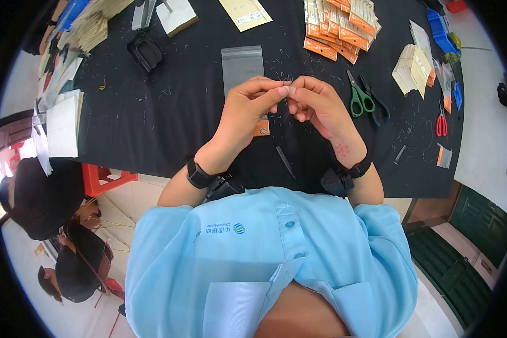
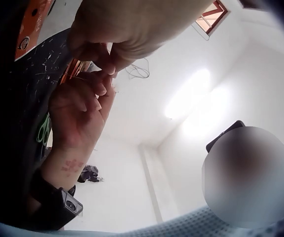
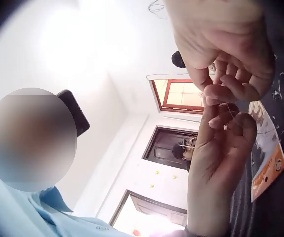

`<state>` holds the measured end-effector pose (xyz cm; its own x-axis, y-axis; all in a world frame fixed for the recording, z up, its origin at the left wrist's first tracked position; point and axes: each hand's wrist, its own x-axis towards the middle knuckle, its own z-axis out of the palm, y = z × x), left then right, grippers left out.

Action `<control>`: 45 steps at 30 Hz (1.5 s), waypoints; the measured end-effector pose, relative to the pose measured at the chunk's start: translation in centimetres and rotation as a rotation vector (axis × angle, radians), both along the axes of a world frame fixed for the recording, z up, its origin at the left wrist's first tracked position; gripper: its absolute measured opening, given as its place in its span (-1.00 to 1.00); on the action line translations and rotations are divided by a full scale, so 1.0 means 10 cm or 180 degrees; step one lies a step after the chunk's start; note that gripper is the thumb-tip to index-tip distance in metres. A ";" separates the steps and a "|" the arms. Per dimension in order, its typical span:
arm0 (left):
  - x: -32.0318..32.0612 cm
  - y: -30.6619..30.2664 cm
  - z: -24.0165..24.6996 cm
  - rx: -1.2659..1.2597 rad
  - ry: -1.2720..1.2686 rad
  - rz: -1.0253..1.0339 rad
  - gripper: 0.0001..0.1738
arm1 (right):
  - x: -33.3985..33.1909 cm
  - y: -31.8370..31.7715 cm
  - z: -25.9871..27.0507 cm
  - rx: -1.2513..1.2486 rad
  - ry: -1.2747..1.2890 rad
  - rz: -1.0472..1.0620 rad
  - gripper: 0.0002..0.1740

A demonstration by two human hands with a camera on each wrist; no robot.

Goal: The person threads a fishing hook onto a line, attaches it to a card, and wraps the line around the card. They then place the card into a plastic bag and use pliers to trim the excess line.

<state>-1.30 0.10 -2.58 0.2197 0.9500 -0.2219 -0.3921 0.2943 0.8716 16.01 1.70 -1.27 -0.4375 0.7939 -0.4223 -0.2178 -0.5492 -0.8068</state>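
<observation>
Both hands meet above the black tablecloth, fingertips together. The left hand (image 1: 239,107) pinches a thin thread (image 3: 230,111) between thumb and forefinger. From the other side, the right hand (image 1: 324,110) pinches at the same spot, with its other fingers curled in. Loose loops of the thread show beside the fingertips in the left wrist view. The fingers hide whatever small part lies between them. Under the left hand lies a clear plastic packet (image 1: 242,59) with an orange end strip (image 1: 262,128).
Green scissors (image 1: 361,102) and pliers (image 1: 377,101) lie right of the hands. Orange-edged packets (image 1: 341,28) are piled at the back. A black tray (image 1: 144,52) sits back left, papers (image 1: 63,127) at the left edge. Red-handled scissors (image 1: 441,125) lie far right; thread scraps dot the cloth.
</observation>
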 end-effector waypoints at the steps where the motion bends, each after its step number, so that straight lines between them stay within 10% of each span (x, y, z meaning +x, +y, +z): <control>1: 0.00 0.00 0.00 -0.0208 -0.0178 -0.0057 -0.82 | 0.00 0.00 0.02 -0.0005 -0.0006 0.0000 -0.84; 15: -0.07 -0.02 -0.01 -0.0603 -0.0357 -0.0218 -0.84 | -0.08 0.02 0.16 0.0851 -0.1567 0.0431 -0.80; 45: 0.00 -0.05 -0.05 -0.0356 0.0145 -0.0226 -0.81 | -0.04 -0.01 0.17 0.2322 -0.1736 0.0062 -0.95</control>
<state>-1.34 -0.38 -3.06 0.2728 0.9012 -0.3368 -0.3275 0.4162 0.8483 15.66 1.61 0.46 -0.3405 0.9398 0.0298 0.2999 0.1385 -0.9439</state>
